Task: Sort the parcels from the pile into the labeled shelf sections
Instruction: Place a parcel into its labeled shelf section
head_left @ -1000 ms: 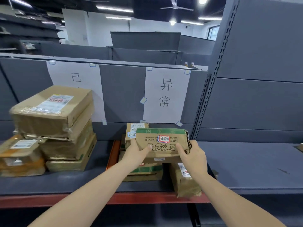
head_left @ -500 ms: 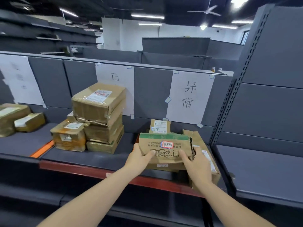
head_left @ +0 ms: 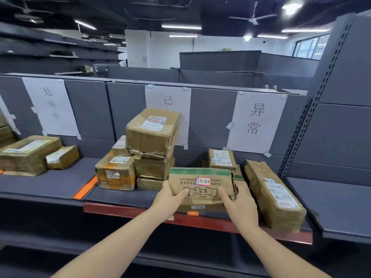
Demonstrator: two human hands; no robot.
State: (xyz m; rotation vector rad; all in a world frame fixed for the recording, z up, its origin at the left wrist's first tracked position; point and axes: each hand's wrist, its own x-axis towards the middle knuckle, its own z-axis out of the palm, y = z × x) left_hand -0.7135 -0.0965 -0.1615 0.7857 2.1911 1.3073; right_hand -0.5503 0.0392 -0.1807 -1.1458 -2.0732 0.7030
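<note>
I hold a flat cardboard parcel [head_left: 200,186] with a green top band and a small red-bordered sticker, lifted in front of the shelf edge. My left hand [head_left: 169,198] grips its left end, thumb on the front face. My right hand [head_left: 239,203] grips its right end near a torn corner. Three white paper labels hang on the grey back panel: a left label [head_left: 51,106], a middle label [head_left: 170,101] partly hidden by boxes, and a right label [head_left: 257,121].
A stack of several brown boxes [head_left: 148,149] stands under the middle label. A long box [head_left: 275,193] and a small upright box [head_left: 221,159] sit under the right label. Two parcels [head_left: 28,153] lie under the left label. An orange divider strip [head_left: 85,187] marks sections on the shelf [head_left: 120,196].
My view has swung left, bringing the left label and its parcels into sight. The parcel in both hands has come off the pile and moved leftward, toward the shelf's front edge.
</note>
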